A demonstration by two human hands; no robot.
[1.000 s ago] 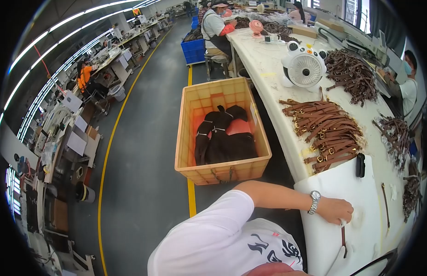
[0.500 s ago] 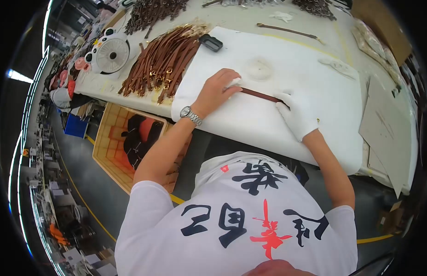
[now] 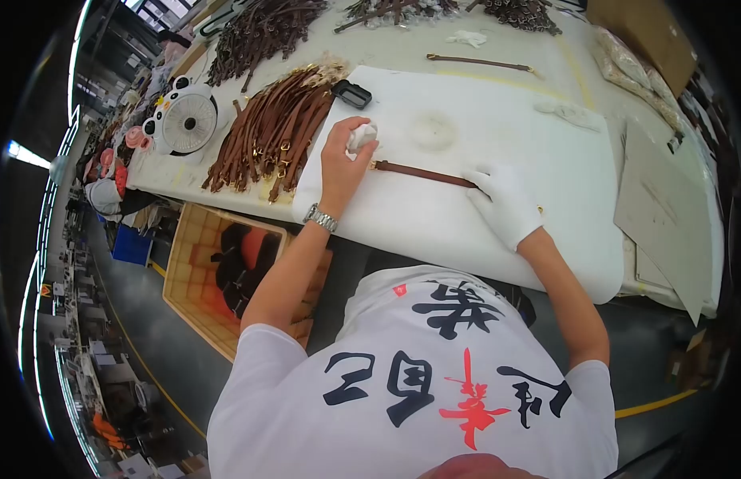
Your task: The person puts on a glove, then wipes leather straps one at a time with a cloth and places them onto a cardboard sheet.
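Note:
My left hand (image 3: pixel 344 164), bare with a watch on the wrist, pinches a crumpled white cloth (image 3: pixel 362 136) between thumb and fingers. Just right of it lies the buckle end of a brown leather strap (image 3: pixel 426 174), on a white sheet (image 3: pixel 546 144). At the strap's other end is my right hand (image 3: pixel 505 205) in a white glove, its fingers closed on that end. To the left of the sheet is a pile of brown straps (image 3: pixel 271 128) with gold buckles. A black object (image 3: pixel 352 93) sits at the sheet's upper left corner.
A panda-shaped fan (image 3: pixel 184 122) stands at the left of the table. Single strap (image 3: pixel 481 61) and dark strap piles (image 3: pixel 263 36) lie farther back. Grey boards (image 3: pixel 662 215) are at right. A yellow crate (image 3: pixel 196 275) with dark items stands on the floor at left.
The view has swung from the aisle to the table. Since the last earlier frame, my left hand with the cloth has moved left off the strap, uncovering its buckle end.

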